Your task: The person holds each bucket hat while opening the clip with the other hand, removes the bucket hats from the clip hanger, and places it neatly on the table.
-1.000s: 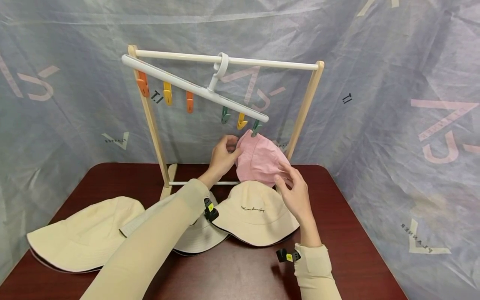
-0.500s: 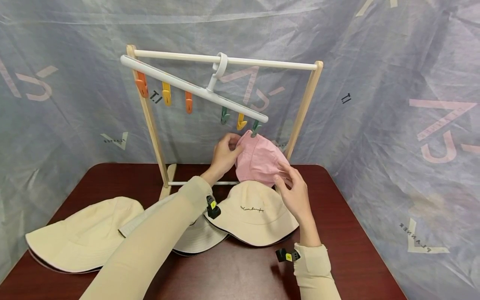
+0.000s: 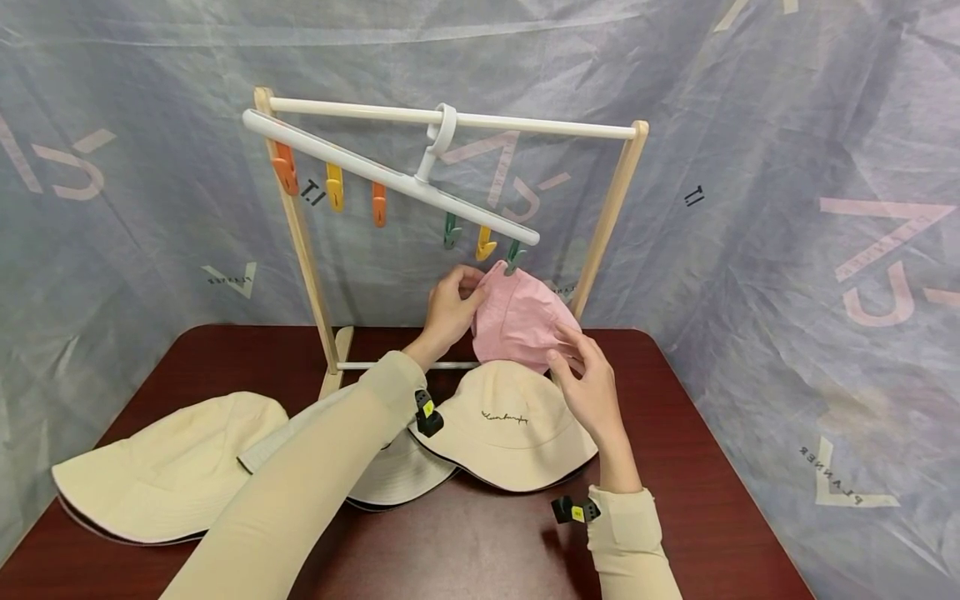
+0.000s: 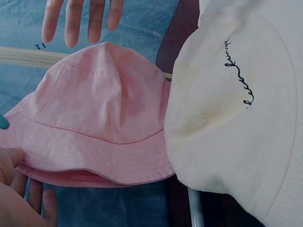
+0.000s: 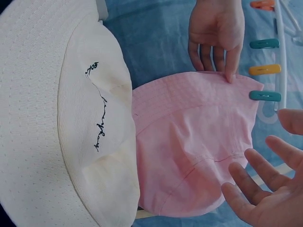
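Note:
A pink bucket hat [image 3: 517, 321] hangs on its side from the green clip [image 3: 514, 257] at the low right end of a white hanger [image 3: 390, 177]. My left hand [image 3: 448, 310] pinches the hat's brim below the clip. Its thumb lies on the outer face and its fingers go behind, as the right wrist view shows. Beside the crown, my right hand [image 3: 588, 375] has its fingers spread and loosely bent, gripping nothing. In front, a cream bucket hat [image 3: 517, 425] with dark script overlaps the pink hat's lower edge.
The hanger tilts on the top bar of a wooden rack [image 3: 611, 217]; its other clips, such as an orange clip [image 3: 285, 169], hold nothing. A cream hat [image 3: 172, 467] and a whitish hat [image 3: 405, 471], partly behind my left sleeve, lie on the dark red table [image 3: 465, 550].
My left hand has shifted very slightly to the right along the pink hat's brim. The hat, the hanger and my right hand stay almost where they were.

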The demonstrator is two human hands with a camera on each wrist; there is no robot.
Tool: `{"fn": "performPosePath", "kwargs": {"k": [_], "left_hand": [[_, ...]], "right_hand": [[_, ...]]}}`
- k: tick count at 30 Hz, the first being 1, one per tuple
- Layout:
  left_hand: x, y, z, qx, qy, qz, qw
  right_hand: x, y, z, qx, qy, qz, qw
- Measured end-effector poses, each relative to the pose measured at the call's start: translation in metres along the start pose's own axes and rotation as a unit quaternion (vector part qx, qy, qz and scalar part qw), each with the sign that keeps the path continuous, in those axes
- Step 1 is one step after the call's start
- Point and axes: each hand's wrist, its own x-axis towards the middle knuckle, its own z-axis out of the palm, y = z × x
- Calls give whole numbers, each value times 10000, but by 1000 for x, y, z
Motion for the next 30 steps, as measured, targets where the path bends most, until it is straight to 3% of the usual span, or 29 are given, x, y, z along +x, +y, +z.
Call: {"fn": "performPosePath", "kwargs": {"k": [30], "left_hand": [[1, 1, 2, 59, 30, 33, 10000]], "right_hand": [[-1, -5, 9, -112, -104, -3, 9999]]}}
